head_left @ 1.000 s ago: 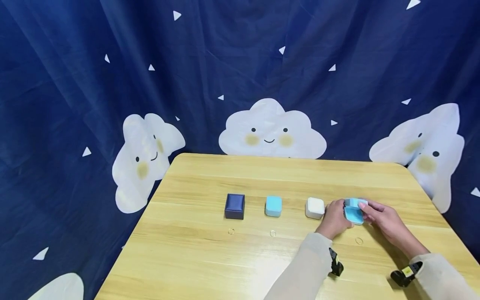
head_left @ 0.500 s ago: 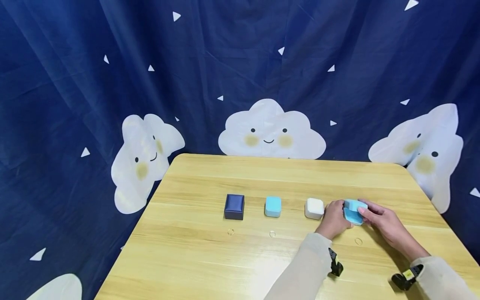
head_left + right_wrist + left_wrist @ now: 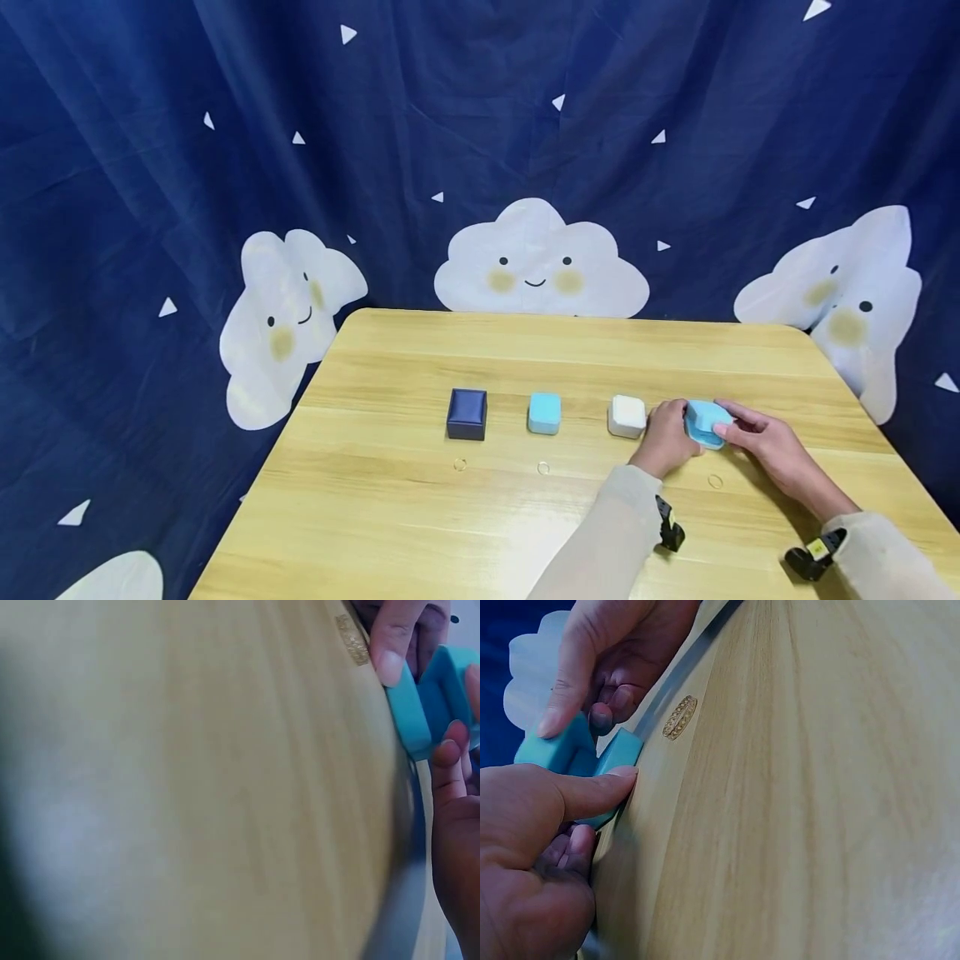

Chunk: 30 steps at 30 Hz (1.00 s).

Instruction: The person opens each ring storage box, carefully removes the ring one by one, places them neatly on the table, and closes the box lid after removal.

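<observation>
Holding teal box (image 3: 706,423) at right end of row on table (image 3: 420,525), beside white box (image 3: 627,415). Left hand (image 3: 664,437) pinching base, right hand (image 3: 772,450) gripping lid. Keeping base steady, easing lid gently; ring (image 3: 715,481) lying just in front.

A dark blue curtain (image 3: 480,125) covers the whole rear of the scene and hangs in soft vertical folds. It is printed with white smiling clouds (image 3: 542,262) with yellow cheeks and with small white triangles (image 3: 348,33). In front of it stands a light wooden worktop (image 3: 420,517) with rounded corners and lengthwise grain. Lighting is even and diffuse, with a pale sheen on the near surface
</observation>
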Motion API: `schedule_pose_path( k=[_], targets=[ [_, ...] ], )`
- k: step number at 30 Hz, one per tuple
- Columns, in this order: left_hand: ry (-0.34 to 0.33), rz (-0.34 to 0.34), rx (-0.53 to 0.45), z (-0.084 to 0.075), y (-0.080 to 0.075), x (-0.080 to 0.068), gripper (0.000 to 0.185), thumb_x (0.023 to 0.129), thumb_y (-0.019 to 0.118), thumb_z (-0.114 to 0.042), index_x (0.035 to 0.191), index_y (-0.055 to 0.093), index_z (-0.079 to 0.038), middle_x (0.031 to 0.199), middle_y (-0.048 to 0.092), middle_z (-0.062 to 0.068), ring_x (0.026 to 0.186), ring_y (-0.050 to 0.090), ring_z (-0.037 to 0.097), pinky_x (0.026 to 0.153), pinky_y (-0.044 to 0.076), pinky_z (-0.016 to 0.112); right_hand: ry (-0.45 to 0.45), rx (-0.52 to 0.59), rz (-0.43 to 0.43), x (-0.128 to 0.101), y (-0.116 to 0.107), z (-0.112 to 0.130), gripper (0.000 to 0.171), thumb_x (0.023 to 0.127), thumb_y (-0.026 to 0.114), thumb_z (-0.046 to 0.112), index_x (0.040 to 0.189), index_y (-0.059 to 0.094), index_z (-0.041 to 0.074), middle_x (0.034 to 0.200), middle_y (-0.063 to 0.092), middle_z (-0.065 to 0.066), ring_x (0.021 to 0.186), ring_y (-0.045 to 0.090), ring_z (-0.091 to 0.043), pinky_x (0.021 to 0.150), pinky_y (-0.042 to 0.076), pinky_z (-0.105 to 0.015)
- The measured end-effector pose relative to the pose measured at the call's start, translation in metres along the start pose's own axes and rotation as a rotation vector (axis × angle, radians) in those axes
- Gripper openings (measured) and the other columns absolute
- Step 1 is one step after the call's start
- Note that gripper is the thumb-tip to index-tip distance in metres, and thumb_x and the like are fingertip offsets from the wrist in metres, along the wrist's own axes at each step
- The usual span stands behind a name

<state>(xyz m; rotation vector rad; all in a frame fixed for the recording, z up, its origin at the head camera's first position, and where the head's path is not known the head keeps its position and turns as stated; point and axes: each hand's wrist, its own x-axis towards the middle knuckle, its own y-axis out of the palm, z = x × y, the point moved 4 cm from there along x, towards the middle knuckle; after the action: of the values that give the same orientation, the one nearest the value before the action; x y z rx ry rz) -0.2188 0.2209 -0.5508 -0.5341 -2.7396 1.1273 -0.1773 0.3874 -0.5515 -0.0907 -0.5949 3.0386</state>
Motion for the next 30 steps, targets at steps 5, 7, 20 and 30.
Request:
schedule_pose_path(
  k=[5, 7, 20, 30],
  targets=[
    [0.000, -0.007, -0.017, 0.0013, 0.0004, 0.0000, 0.069, 0.071, 0.092, -0.017, 0.132, 0.060, -0.020, 0.122, 0.063, -0.011, 0.114, 0.054, 0.005, 0.101, 0.043, 0.019, -0.029, -0.082, -0.023, -0.0030, 0.0022, -0.0004, 0.063, 0.095, 0.071, 0.021, 0.149, 0.045, -0.002, 0.097, 0.065, 0.023, 0.087, 0.058, 0.004, 0.070, 0.050, -0.017],
    [0.002, -0.005, -0.018, 0.0018, 0.0012, 0.0004, 0.068, 0.071, 0.091, -0.017, 0.132, 0.060, -0.019, 0.123, 0.063, -0.011, 0.114, 0.054, 0.004, 0.101, 0.043, 0.018, -0.034, -0.090, -0.030, -0.0038, 0.0028, -0.0011, 0.064, 0.095, 0.071, 0.021, 0.149, 0.045, -0.001, 0.096, 0.065, 0.021, 0.087, 0.058, 0.004, 0.071, 0.049, -0.016],
    [0.021, -0.010, -0.006, 0.0016, 0.0033, 0.0005, 0.067, 0.071, 0.092, -0.019, 0.131, 0.060, -0.021, 0.121, 0.063, -0.012, 0.112, 0.053, 0.004, 0.099, 0.043, 0.018, -0.035, -0.137, -0.022, -0.0067, 0.0026, -0.0067, 0.067, 0.094, 0.072, 0.023, 0.151, 0.043, 0.002, 0.094, 0.063, 0.014, 0.086, 0.054, 0.001, 0.068, 0.046, -0.019],
    [0.027, -0.020, 0.015, -0.0002, 0.0023, -0.0015, 0.065, 0.072, 0.092, -0.022, 0.129, 0.061, -0.022, 0.119, 0.062, -0.013, 0.112, 0.052, 0.003, 0.097, 0.042, 0.017, -0.026, -0.127, -0.012, -0.0063, 0.0038, -0.0053, 0.070, 0.093, 0.073, 0.019, 0.152, 0.040, 0.002, 0.091, 0.060, 0.008, 0.079, 0.051, -0.004, 0.060, 0.043, -0.026]
  ],
)
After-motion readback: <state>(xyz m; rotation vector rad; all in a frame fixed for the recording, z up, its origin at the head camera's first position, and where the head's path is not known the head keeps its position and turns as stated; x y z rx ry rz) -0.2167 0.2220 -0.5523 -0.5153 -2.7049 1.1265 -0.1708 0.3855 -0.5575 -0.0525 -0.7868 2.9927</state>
